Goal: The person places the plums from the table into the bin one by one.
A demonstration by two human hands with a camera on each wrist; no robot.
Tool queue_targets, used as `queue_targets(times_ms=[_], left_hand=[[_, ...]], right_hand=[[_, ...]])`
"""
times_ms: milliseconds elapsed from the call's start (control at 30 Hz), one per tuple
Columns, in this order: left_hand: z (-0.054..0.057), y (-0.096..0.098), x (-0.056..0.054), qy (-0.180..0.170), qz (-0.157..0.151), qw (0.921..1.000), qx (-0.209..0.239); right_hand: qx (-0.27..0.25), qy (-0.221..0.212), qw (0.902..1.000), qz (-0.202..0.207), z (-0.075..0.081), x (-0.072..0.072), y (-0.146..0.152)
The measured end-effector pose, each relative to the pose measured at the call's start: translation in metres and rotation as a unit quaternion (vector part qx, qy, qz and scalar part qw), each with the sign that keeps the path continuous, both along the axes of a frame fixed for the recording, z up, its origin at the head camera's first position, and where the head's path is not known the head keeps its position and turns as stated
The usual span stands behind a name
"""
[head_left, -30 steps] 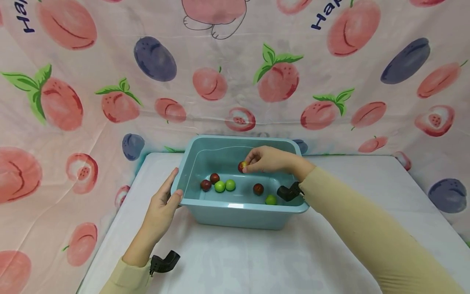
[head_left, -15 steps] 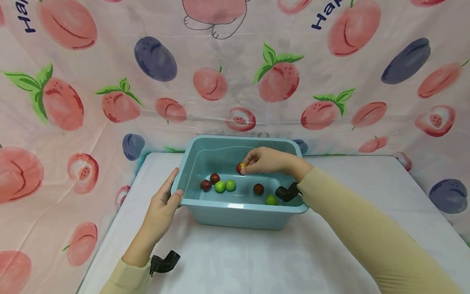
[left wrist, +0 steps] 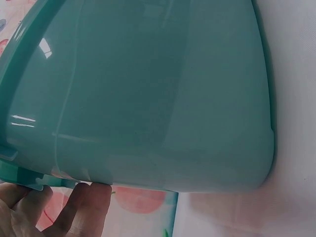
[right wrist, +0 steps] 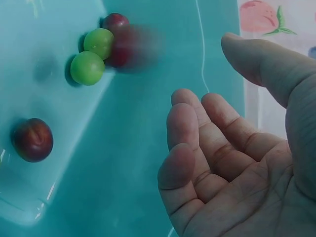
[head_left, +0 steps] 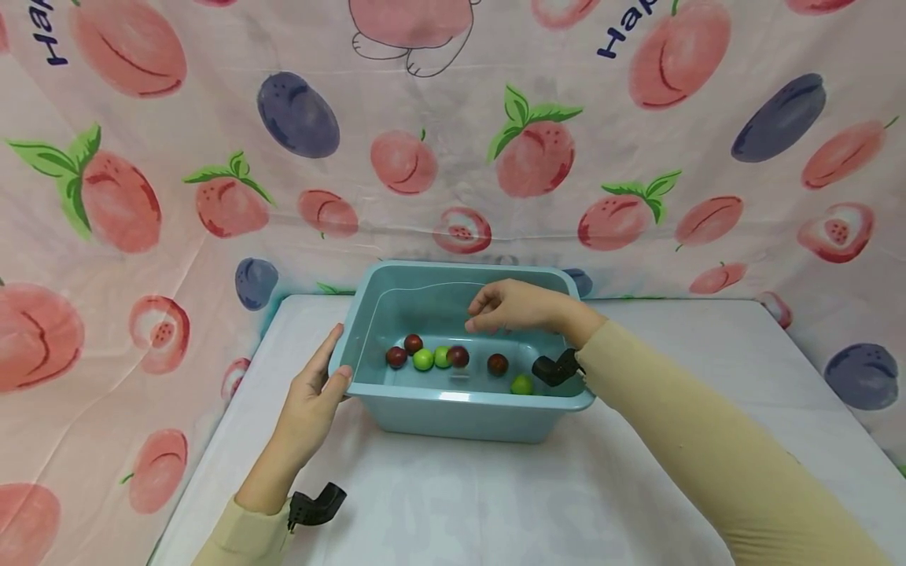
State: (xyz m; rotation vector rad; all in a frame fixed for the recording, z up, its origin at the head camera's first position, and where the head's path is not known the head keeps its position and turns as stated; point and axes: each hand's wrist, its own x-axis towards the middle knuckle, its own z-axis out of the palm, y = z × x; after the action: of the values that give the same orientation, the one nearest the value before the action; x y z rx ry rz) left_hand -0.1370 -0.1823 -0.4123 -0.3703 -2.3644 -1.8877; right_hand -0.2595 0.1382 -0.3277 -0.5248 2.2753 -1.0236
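Note:
A light-blue plastic tub stands on the white table. My left hand holds its left end by the rim, thumb at the near corner and fingers along the outer side. Over the tub's inside, my right hand has thumb and fingers parted, with nothing between them. Below its fingertips is a dark red plum, blurred in the right wrist view and clear of the hand. Several other fruits lie on the tub floor: dark red plums and green plum-like ones, mostly toward the left.
White cloth covers the table around the tub. A fruit-printed curtain hangs right behind it and along the left. Black camera mounts sit on both wrists; the right one overhangs the tub near a green fruit.
My right fingers have let go of the red-yellow plum they pinched. A plum now shows lower, beside the green fruits. The left hand and tub have stayed in place.

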Motion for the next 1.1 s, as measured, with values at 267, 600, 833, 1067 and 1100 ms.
queue_targets(times_ms=[267, 600, 833, 1067, 1100], left_hand=[[0.001, 0.0, 0.0, 0.001, -0.006, 1.0, 0.004], [0.0, 0.003, -0.002, 0.002, -0.008, 1.0, 0.003], [-0.001, 0.002, 0.0, -0.001, -0.001, 1.0, -0.001], [0.0, 0.001, 0.001, 0.002, -0.001, 1.0, 0.003], [0.0, 0.001, 0.0, 0.004, -0.003, 1.0, 0.006]], right_hand=[[-0.016, 0.013, 0.9994, -0.027, 0.008, 0.001, 0.017], [-0.081, 0.101, 0.9828, -0.131, 0.03, 0.007, 0.081], [-0.075, 0.12, 0.9633, -0.228, 0.023, 0.017, 0.133], [-0.092, 0.116, 0.9482, -0.281, -0.012, 0.018, 0.166], [-0.092, 0.115, 0.9462, -0.288, -0.018, 0.019, 0.17]])
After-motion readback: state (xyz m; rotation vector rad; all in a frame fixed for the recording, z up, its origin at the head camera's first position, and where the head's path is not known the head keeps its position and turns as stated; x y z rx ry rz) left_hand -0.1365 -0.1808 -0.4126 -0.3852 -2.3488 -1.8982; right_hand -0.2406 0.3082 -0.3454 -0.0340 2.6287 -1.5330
